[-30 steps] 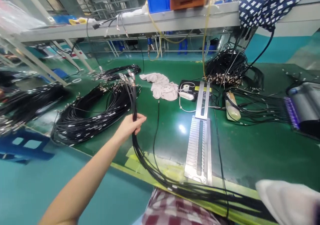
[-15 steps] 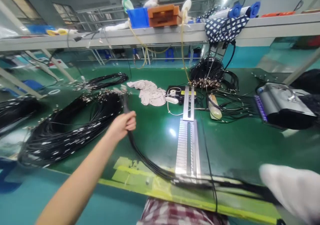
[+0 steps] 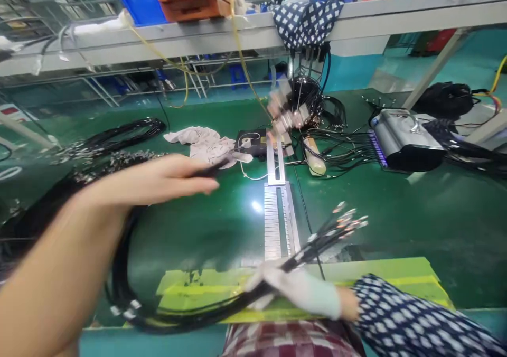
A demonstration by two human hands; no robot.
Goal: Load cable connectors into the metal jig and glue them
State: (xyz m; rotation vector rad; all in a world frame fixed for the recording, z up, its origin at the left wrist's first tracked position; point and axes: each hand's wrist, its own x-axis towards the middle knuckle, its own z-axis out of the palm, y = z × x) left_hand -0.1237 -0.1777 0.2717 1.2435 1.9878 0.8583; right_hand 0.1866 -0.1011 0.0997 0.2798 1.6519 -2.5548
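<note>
My bare left hand (image 3: 170,180) is closed around a bundle of black cables (image 3: 127,272) at the left of centre. Past my fingers the bundle's far end, with pale tips, is smeared by motion over the table's middle. From my left hand the cables bend down in a loop to the table's front edge. There my right hand (image 3: 287,285), in a white glove, is wrapped round the same bundle near its other end. Stripped, copper-coloured tips fan out up and right of it. A metal ruled gauge (image 3: 272,214) lies just beyond the glove.
Coiled black cables (image 3: 130,135) lie at the left, beside a crumpled white cloth (image 3: 198,138). A silver-and-black machine (image 3: 410,140) with cables feeding into it stands at the right. Yellow tape (image 3: 388,278) covers the front edge. A shelf beam (image 3: 376,16) crosses above the table.
My right hand has come in from the far right to the front middle, bringing its cable end. My left hand has turned rightward, swinging its end over the table. The view has shifted right.
</note>
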